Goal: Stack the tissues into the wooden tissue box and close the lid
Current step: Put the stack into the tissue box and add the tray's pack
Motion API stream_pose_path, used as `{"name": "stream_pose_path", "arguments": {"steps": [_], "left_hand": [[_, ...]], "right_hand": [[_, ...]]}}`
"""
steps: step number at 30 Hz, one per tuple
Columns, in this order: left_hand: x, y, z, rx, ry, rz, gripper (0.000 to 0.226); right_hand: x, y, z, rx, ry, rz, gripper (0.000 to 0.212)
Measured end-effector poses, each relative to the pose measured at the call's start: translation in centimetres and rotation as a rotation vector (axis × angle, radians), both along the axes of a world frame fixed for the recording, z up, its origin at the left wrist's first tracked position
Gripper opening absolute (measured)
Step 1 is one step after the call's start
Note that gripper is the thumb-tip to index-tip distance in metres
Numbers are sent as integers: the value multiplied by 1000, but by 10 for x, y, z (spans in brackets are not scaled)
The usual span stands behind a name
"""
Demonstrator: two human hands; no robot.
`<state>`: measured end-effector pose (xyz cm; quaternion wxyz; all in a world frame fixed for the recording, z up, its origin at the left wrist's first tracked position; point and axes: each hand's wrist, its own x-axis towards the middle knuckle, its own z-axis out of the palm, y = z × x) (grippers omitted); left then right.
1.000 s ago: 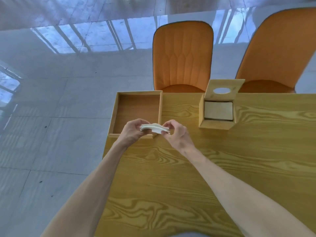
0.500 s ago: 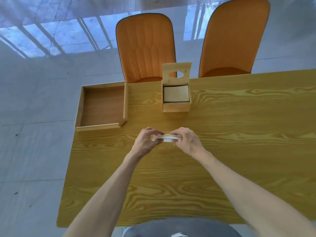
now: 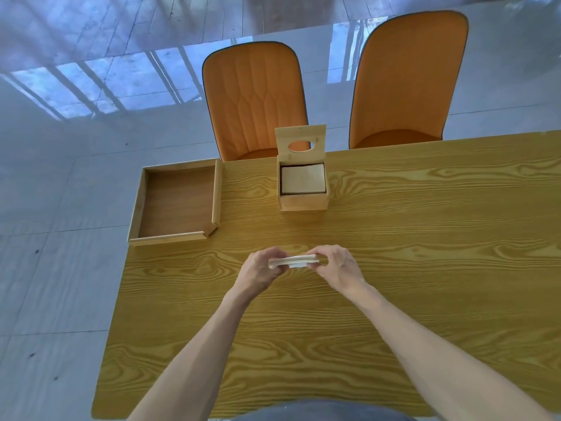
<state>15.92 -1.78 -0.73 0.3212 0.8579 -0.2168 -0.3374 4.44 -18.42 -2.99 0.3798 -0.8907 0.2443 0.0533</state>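
A thin stack of white tissues is held flat above the table between both hands. My left hand pinches its left end and my right hand grips its right end. The wooden tissue box stands farther back on the table, beyond the hands. Its lid, with an oval hole, is tilted up and open at the back. Tissues fill the inside of the box.
A shallow wooden tray lies at the table's far left corner, overhanging the edge. Two orange chairs stand behind the wooden table. Glossy tiled floor lies to the left.
Both hands have carried the tissue stack away from the tray, toward the middle of the table in front of the box. The camera view has shifted right.
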Motion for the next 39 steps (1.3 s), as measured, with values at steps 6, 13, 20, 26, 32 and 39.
{"name": "stream_pose_path", "arguments": {"steps": [6, 13, 20, 26, 32, 39], "left_hand": [[13, 1, -1, -70, 48, 90, 17], [46, -41, 25, -274, 39, 342, 37], [86, -89, 35, -316, 31, 424, 40], [105, -114, 34, -301, -9, 480, 31], [114, -119, 26, -245, -31, 567, 17], [119, -123, 24, -207, -62, 612, 17]], "right_hand": [[9, -12, 6, 87, -49, -75, 28], [43, -46, 38, 216, -230, -257, 30], [86, -77, 48, 216, -281, -406, 41], [107, -88, 46, 172, -259, -527, 36], [119, -88, 45, 46, -206, -544, 34], [134, -89, 41, -18, -176, -550, 33]]}}
